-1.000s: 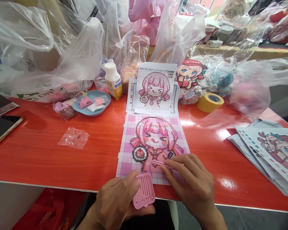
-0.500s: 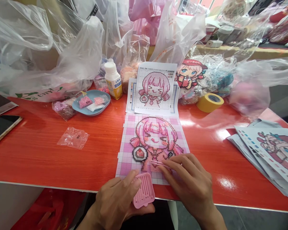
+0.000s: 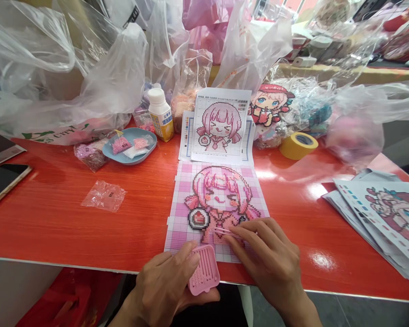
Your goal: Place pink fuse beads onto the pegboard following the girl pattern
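Note:
My left hand (image 3: 167,281) is closed around a small pink ridged tray (image 3: 204,270) with small beads in it, at the table's front edge. Pinched in my right hand (image 3: 267,254) are thin pink tweezers (image 3: 225,231), their tips over the lower part of a bead picture (image 3: 221,195). The picture shows a pink-haired figure on a pink and white checked pegboard (image 3: 177,236). Behind the board a printed pattern sheet (image 3: 221,125) of the same figure leans upright. Whether the tweezer tips hold a bead is too small to tell.
A blue plate (image 3: 146,154) with bead bags, a bottle (image 3: 161,116) and an empty plastic bag (image 3: 104,195) are at the left, a phone (image 3: 5,181) farther left. Yellow tape (image 3: 298,146) and printed sheets (image 3: 388,218) lie right. Plastic bags (image 3: 116,77) line the back.

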The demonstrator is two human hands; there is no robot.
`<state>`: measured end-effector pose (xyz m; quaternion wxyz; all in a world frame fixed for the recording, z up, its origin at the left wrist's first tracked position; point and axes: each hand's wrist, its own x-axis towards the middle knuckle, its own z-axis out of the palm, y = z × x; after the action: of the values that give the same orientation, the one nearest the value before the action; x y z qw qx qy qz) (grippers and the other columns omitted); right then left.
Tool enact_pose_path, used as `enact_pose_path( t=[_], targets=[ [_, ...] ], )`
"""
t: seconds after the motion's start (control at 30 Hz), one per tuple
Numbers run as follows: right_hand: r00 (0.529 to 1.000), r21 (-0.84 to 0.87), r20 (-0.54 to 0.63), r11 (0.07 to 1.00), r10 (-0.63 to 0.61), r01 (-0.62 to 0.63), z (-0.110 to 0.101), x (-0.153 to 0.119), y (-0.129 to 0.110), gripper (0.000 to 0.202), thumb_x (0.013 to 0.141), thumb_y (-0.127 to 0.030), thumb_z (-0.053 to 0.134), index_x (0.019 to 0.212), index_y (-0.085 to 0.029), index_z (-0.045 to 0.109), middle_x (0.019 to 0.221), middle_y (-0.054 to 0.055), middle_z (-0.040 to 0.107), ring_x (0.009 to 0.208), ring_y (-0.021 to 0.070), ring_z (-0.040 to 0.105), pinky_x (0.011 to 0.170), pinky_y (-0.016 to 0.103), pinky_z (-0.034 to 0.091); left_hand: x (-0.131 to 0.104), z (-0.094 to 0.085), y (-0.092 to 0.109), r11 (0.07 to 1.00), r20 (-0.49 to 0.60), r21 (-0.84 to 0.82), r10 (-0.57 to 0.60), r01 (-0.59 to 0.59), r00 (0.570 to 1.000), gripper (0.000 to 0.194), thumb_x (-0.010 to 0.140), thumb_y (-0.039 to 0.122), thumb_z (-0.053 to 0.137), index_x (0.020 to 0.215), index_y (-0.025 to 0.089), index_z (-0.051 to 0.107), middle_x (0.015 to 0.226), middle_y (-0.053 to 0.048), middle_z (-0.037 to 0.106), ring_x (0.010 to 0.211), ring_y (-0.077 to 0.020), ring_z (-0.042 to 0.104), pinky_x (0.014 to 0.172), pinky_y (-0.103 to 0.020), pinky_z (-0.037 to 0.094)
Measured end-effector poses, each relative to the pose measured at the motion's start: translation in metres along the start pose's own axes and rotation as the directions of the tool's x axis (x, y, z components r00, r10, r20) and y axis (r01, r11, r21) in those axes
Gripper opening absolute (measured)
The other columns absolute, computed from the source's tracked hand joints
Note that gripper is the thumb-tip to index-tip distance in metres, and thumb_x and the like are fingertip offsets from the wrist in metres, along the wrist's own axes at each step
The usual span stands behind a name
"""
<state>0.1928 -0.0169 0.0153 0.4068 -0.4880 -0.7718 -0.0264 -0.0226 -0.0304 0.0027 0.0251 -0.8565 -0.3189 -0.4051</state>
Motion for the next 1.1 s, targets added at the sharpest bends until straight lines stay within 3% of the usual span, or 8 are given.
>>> enact_pose_path(
  t=[0.97, 1.1],
  targets=[
    [1.000, 0.005, -0.026, 1.000, -0.006, 0.007, -0.0026, 0.0006, -0.0001, 0.008, 0.083, -0.014, 0.066, 0.090, -0.018, 0.066, 0.076, 0.002, 0.063, 0.074, 0.0135, 0.056, 0.064, 0.027, 0.049, -0.0004, 0.0009, -0.0009, 1.000, 0.000, -0.006, -0.002, 0.002, 1.000, 0.072, 0.082, 0.039, 0.069, 0.139, 0.010, 0.035, 0.092, -0.015, 0.075, 0.084, -0.0210, 0.074, 0.069, -0.020, 0.060],
    [0.998, 0.078, -0.035, 0.995, -0.054, 0.056, -0.0084, 0.0041, -0.0019, 0.009, 0.082, -0.014, 0.067, 0.089, -0.019, 0.065, 0.073, 0.002, 0.062, 0.072, 0.0136, 0.055, 0.062, 0.026, 0.049, 0.0003, 0.0014, -0.0008, 1.000, -0.005, 0.004, -0.017, 0.017, 1.000, 0.070, 0.084, 0.039, 0.067, 0.140, 0.012, 0.034, 0.092, -0.013, 0.075, 0.084, -0.0208, 0.074, 0.070, -0.020, 0.060]
  ],
)
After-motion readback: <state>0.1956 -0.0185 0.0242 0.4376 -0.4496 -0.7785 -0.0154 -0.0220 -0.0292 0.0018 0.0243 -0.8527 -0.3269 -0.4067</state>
